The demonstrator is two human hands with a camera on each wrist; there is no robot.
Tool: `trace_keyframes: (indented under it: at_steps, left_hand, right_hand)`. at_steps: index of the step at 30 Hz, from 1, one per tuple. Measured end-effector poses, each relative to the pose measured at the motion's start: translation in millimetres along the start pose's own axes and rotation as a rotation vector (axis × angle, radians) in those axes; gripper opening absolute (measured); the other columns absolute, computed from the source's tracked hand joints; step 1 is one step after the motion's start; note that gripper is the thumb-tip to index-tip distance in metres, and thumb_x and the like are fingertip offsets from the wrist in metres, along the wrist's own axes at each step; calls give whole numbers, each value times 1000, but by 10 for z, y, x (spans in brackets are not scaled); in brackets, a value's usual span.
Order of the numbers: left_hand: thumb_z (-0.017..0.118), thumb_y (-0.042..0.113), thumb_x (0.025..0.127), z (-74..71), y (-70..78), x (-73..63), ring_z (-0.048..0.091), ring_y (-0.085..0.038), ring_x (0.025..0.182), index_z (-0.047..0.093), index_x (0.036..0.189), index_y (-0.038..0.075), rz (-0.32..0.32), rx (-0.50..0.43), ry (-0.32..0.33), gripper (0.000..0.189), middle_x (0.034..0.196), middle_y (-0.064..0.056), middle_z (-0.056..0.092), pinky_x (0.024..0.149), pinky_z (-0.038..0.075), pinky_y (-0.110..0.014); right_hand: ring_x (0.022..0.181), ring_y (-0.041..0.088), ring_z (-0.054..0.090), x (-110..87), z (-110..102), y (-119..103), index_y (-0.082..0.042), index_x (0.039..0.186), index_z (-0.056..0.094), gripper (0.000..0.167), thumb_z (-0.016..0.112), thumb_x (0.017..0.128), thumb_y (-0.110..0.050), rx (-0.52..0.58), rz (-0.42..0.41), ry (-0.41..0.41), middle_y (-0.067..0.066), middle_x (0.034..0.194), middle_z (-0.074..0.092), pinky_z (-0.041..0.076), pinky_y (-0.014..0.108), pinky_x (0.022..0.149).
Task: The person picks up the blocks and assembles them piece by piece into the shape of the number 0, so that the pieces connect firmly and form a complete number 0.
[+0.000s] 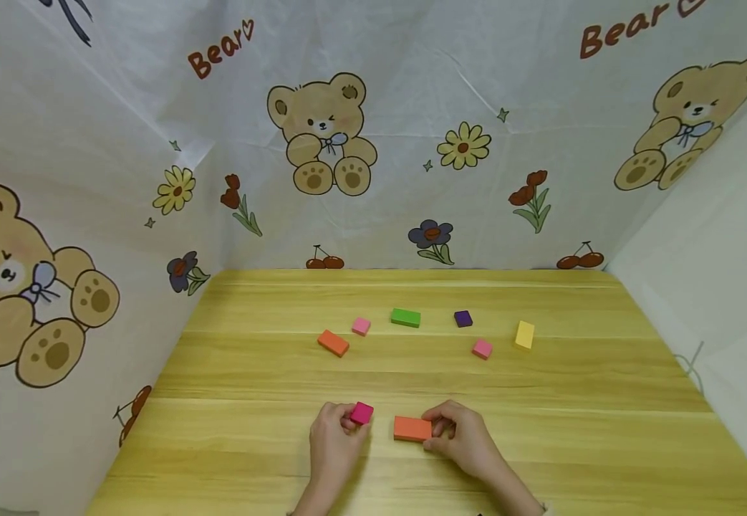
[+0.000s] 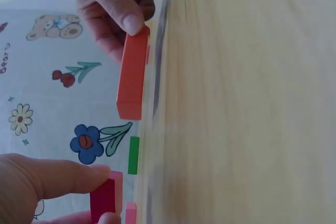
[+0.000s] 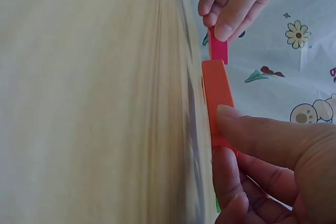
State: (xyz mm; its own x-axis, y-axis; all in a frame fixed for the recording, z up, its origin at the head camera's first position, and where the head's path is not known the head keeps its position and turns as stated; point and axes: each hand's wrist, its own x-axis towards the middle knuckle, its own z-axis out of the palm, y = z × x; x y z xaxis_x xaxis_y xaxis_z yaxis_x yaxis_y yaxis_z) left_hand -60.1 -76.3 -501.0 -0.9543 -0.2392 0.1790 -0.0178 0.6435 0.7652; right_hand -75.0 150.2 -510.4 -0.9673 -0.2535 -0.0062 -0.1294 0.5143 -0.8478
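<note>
Between thumb and fingers my left hand [image 1: 337, 443] pinches a small magenta block [image 1: 362, 413], its free side facing right. My right hand [image 1: 466, 438] grips an orange rectangular block [image 1: 412, 428] by its right end, so the block points left toward the magenta one. A short gap separates the two held blocks in the head view. The left wrist view shows the orange block [image 2: 133, 74] held up on the far side and the magenta block [image 2: 103, 200] near the bottom. In the right wrist view, the thumb lies along the face of the orange block [image 3: 218, 103].
Beyond the hands, loose blocks lie in a rough arc on the wooden table [image 1: 251, 401]: orange [image 1: 333, 343], pink [image 1: 361, 326], green [image 1: 406, 317], purple [image 1: 463, 319], another pink [image 1: 482, 349] and yellow [image 1: 524, 335]. A bear-patterned cloth [image 1: 392, 208] hangs behind.
</note>
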Motion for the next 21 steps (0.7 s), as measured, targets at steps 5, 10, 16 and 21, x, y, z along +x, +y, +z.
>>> trace_keyframes:
  at_steps: [5, 10, 16, 21]
  left_hand:
    - [89, 1, 62, 32, -13, -28, 51, -6, 64, 73, 86, 0, 13, 13, 6, 29, 74, 2, 56, 60, 45, -19]
    - [89, 2, 62, 62, -34, -34, 49, -4, 64, 73, 86, 1, 7, 23, -3, 29, 74, 3, 55, 61, 44, -19]
    - [89, 1, 60, 93, -22, -72, 47, -3, 63, 73, 86, 1, 34, 47, -1, 30, 72, 4, 53, 60, 42, -20]
    - [89, 1, 61, 122, -26, -90, 45, -1, 63, 72, 84, 2, 27, 63, -1, 29, 71, 5, 52, 59, 42, -19]
  right_hand:
    - [71, 9, 57, -38, 23, -12, -11, 99, 72, 30, 85, 72, -11, 15, -16, -25, -2, 82, 62, 44, 20, 60]
    - [71, 8, 57, -52, 36, -26, -11, 98, 72, 30, 85, 71, -10, 4, -34, -28, -3, 82, 62, 44, 20, 60]
    - [71, 8, 57, -57, 53, -32, -10, 97, 72, 30, 85, 70, -7, 11, -50, -48, -2, 84, 63, 45, 19, 59]
    - [71, 8, 57, -57, 63, -28, -11, 96, 72, 30, 86, 70, -7, 9, -51, -64, -2, 84, 63, 44, 19, 59]
